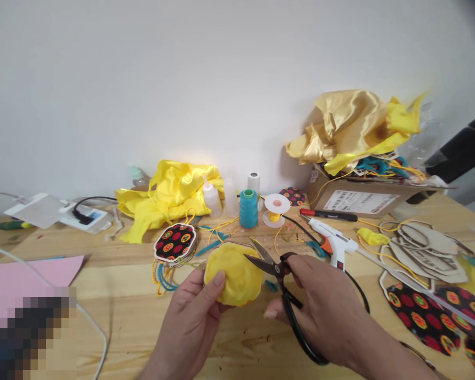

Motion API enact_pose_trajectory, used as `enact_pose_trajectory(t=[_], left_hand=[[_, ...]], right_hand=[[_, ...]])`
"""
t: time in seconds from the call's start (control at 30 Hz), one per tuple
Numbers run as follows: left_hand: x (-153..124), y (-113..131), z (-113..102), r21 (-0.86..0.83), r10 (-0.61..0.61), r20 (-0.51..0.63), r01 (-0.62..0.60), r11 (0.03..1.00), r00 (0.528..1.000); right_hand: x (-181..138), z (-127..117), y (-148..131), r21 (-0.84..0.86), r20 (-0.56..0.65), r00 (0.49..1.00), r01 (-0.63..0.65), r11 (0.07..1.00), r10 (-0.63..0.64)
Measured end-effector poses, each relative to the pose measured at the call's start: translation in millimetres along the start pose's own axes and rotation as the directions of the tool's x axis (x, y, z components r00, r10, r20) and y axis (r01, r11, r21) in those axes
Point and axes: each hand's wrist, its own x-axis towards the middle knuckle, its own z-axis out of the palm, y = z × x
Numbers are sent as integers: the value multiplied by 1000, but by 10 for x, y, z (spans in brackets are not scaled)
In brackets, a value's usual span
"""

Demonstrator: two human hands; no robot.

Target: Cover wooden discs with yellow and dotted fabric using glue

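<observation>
My left hand (193, 309) pinches a round yellow fabric piece (233, 274) by its lower left edge, holding it just above the wooden table (114, 274). My right hand (324, 311) grips black scissors (279, 279) by their handles. The blades are apart, with their tips at the upper right edge of the yellow piece. A stack of patterned black-and-red patches (174, 241) lies just left of the fabric piece.
A white glue gun (332, 241), teal thread spool (248, 208), small yellow-thread reel (276, 208), plastic bottles (212, 199) and crumpled yellow cloth (170, 195) sit behind. A cardboard box (360, 198) holds gold fabric. Cardboard shapes (423, 250), patterned cutouts (427, 316) lie right; pink paper (27, 274) lies left.
</observation>
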Motion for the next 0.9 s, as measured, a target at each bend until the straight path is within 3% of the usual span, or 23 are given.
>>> enact_pose_trajectory(t=[0.9], left_hand=[[3, -28, -1, -4, -8, 22, 8, 1000, 1000]], right_hand=[[21, 95, 44, -172, -251, 959, 92, 981, -134]])
